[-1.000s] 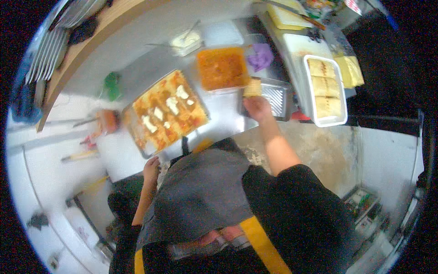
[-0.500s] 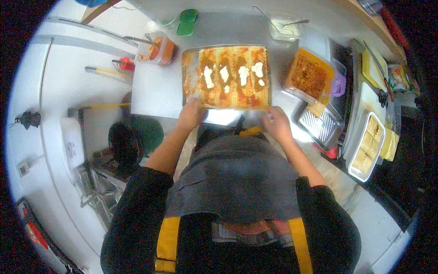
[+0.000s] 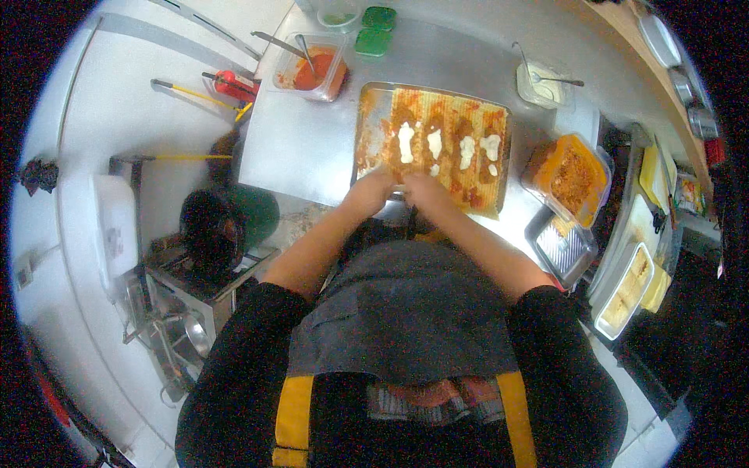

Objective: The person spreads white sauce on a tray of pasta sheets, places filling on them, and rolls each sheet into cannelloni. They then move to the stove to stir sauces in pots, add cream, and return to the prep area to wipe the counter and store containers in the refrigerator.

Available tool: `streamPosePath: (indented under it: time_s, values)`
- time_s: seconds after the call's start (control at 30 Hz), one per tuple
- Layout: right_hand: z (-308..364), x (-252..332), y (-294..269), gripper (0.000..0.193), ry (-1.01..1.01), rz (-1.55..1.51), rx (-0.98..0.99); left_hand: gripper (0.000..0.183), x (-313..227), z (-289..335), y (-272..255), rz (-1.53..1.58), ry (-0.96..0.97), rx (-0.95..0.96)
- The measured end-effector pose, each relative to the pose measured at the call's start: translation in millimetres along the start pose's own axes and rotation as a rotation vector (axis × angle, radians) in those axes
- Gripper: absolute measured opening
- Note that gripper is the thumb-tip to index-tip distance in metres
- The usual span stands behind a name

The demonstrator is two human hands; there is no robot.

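A metal baking tray [image 3: 378,100] on the worktop holds ridged pasta sheets [image 3: 460,109] smeared with red sauce, with strips of brown filling and white cream dabs [image 3: 468,152] across them. My left hand [image 3: 373,192] and my right hand [image 3: 426,195] are close together at the tray's near edge. Their fingers are closed at the near edge of the leftmost sheet and seem to pinch it. The fingertips are partly hidden and blurred. The left end of the tray is bare metal stained with sauce.
Left stands a tub of red sauce [image 3: 318,76] with utensils; green lids [image 3: 374,42] lie behind. A cream tub [image 3: 541,92] with spoons is back right. Further right are a filling container [image 3: 576,175], a metal tray [image 3: 563,248] and a white dish of filled pasta [image 3: 626,288].
My right hand has left the tray's right corner and come over beside my left hand. The whole view has swung, so the worktop now appears further right.
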State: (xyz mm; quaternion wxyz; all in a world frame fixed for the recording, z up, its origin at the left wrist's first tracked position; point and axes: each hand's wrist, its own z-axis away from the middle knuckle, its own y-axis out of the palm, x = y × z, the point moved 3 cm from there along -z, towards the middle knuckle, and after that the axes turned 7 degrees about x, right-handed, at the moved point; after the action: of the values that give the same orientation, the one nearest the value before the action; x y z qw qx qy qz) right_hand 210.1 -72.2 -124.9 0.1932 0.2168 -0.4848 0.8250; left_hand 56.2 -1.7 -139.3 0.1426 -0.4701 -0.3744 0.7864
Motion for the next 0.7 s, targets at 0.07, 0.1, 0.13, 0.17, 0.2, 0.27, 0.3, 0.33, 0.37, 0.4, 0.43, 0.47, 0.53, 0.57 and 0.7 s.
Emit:
streamPosePath:
  time_s: [0.07, 0.1, 0.13, 0.17, 0.2, 0.27, 0.3, 0.33, 0.37, 0.4, 0.43, 0.47, 0.53, 0.57, 0.7]
  values:
    - [-11, 1, -6, 0.021, 0.061, -0.028, -0.075, 0.020, -5, -6, -20, 0.007, 0.155, -0.099]
    - [-15, 2, -11, 0.020, 0.107, -0.039, -0.102, 0.020, -4, -12, -29, 0.012, 0.143, -0.070]
    - [-18, 3, -17, 0.020, 0.123, -0.040, -0.146, 0.021, -4, -19, -36, 0.017, 0.131, -0.039]
    - [-22, 2, -25, 0.020, 0.140, -0.042, -0.190, 0.019, -3, -30, -43, 0.027, 0.077, -0.022]
    - [-25, 2, -34, 0.020, 0.148, -0.050, -0.251, 0.019, 0, -42, -50, 0.016, 0.042, 0.005]
    - [-39, -2, -46, 0.018, 0.239, -0.046, -0.234, 0.018, 10, -68, -59, -0.010, -0.023, 0.062]
    - [-48, -5, -52, 0.017, 0.266, -0.022, -0.245, 0.018, 13, -82, -64, -0.035, 0.053, 0.024]
    - [-56, -7, -57, 0.016, 0.291, 0.003, -0.256, 0.018, 19, -98, -67, -0.037, 0.046, -0.015]
    - [-65, -9, -60, 0.017, 0.332, 0.070, -0.291, 0.017, 24, -109, -68, -0.036, 0.033, -0.053]
    - [-72, -10, -62, 0.018, 0.371, 0.134, -0.322, 0.017, 28, -114, -66, -0.031, -0.003, -0.056]
    - [-74, -11, -62, 0.019, 0.407, 0.197, -0.354, 0.017, 31, -116, -68, -0.022, 0.008, -0.161]
    - [-75, -10, -59, 0.020, 0.405, 0.211, -0.370, 0.016, 33, -115, -69, -0.012, 0.002, -0.236]
    - [-67, -6, -52, 0.022, 0.405, 0.239, -0.408, 0.019, 36, -107, -70, 0.029, -0.031, -0.321]
    - [-62, -2, -46, 0.025, 0.326, 0.262, -0.376, 0.022, 37, -95, -70, 0.062, -0.059, -0.335]
    - [-36, 16, -26, 0.037, 0.091, 0.370, -0.342, 0.043, 18, -56, -56, -0.063, 0.136, -0.240]
